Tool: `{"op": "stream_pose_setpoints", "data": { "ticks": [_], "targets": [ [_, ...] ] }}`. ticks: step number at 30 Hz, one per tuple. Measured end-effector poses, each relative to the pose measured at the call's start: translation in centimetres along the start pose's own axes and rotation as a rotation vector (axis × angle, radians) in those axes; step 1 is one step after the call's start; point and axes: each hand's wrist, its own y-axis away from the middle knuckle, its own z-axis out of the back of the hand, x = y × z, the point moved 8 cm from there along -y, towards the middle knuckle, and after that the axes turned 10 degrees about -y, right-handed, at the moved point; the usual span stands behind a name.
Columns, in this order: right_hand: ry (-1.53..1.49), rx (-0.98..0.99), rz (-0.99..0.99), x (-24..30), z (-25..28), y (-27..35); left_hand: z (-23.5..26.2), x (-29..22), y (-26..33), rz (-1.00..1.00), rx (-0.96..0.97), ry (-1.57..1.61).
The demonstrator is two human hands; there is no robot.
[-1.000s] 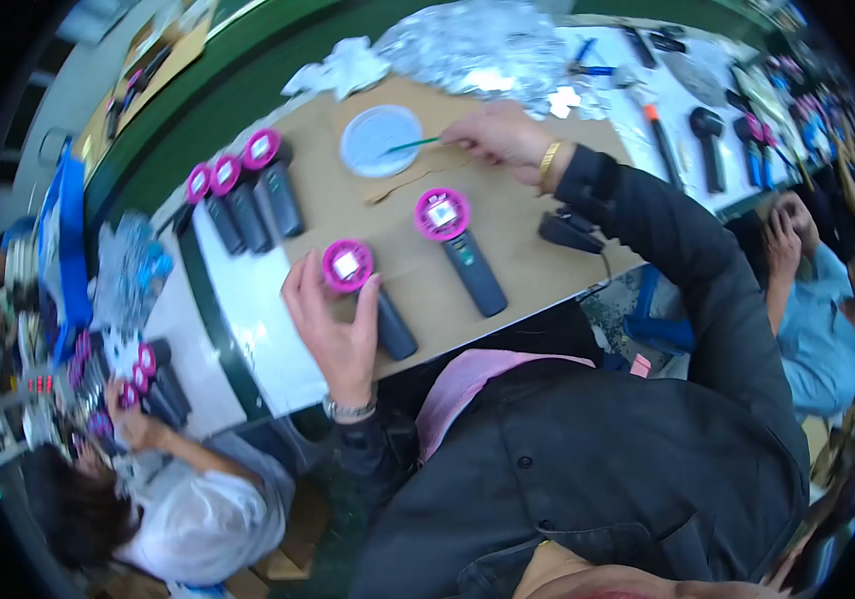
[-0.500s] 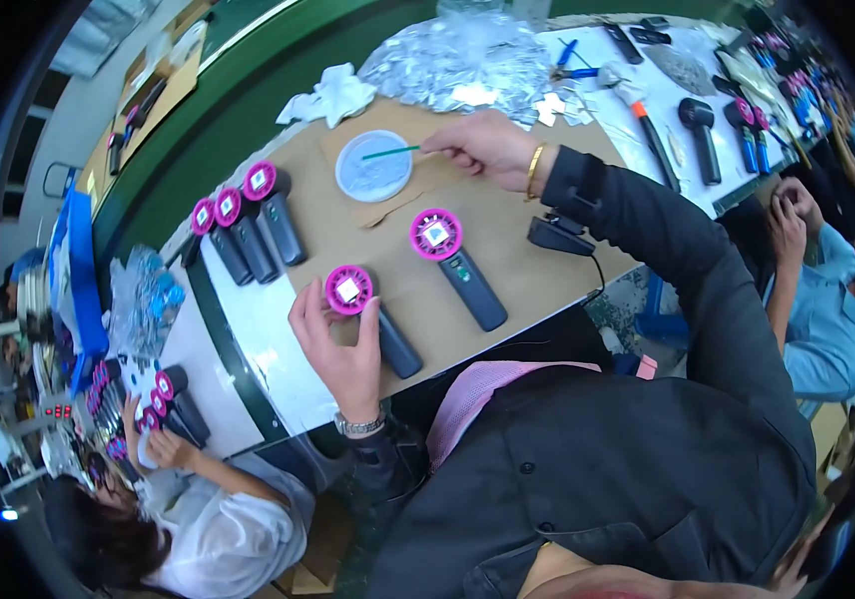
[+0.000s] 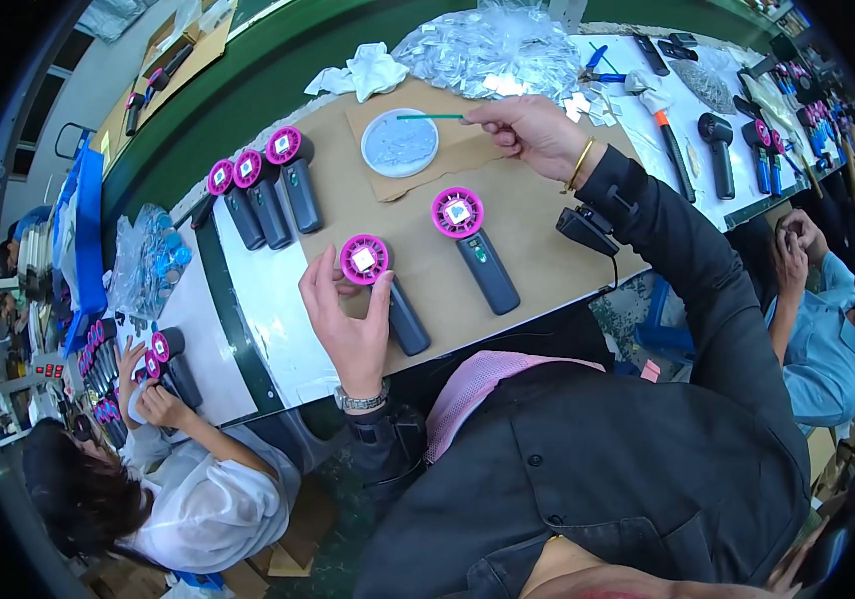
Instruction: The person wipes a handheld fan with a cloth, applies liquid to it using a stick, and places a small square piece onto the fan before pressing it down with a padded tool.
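Observation:
My left hand point(image 3: 352, 334) steadies a dark grey handheld fan point(image 3: 407, 324), thumb and fingers around its pink, slotted round head with a white square in the middle. A thin green stick point(image 3: 437, 117) is pinched in my right hand point(image 3: 532, 135). Its tip is over the far part of a shallow round white dish point(image 3: 425, 172) holding pale blue-grey paste. Between my hands lies a second such fan point(image 3: 488, 275), with a grey smear on its white square and a small green board showing in the handle.
Several matching fans point(image 3: 270, 212) lie at the left on brown cardboard point(image 3: 377, 215). Beyond the dish are a white cloth point(image 3: 372, 72) and a clear bag of silvery pieces point(image 3: 482, 55). A black device point(image 3: 587, 232) sits by my right forearm. Co-workers sit on both sides.
The whole view has shifted slightly. Relative to the dish, the stick's tip has moved from near the middle toward the far rim. My left hand keeps its hold on the fan.

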Motion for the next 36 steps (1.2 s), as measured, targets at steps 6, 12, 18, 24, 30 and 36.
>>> {"op": "stream_pose_setpoints", "data": {
  "ticks": [6,12,18,24,30,36],
  "targets": [
    [0.050,0.045,0.023,1.1,-0.6,0.5,0.3,-0.1,0.3,-0.004,-0.010,-0.012],
    [0.379,-0.132,0.114,0.7,0.5,-0.4,0.1,0.0,0.3,0.016,-0.004,0.002],
    [0.426,-0.146,0.103,0.4,0.3,-0.8,-0.1,0.2,0.2,0.033,0.005,0.021],
    [0.388,-0.128,0.085,-0.3,0.1,-2.2,-0.5,0.7,0.2,0.028,0.005,0.034],
    [0.336,-0.108,0.057,-0.4,-0.2,-2.7,-0.6,1.0,0.1,0.036,0.016,0.029],
    [0.413,-0.128,0.109,0.1,0.5,-2.4,0.3,1.1,-0.5,0.054,-0.004,0.090]
  ]
}}
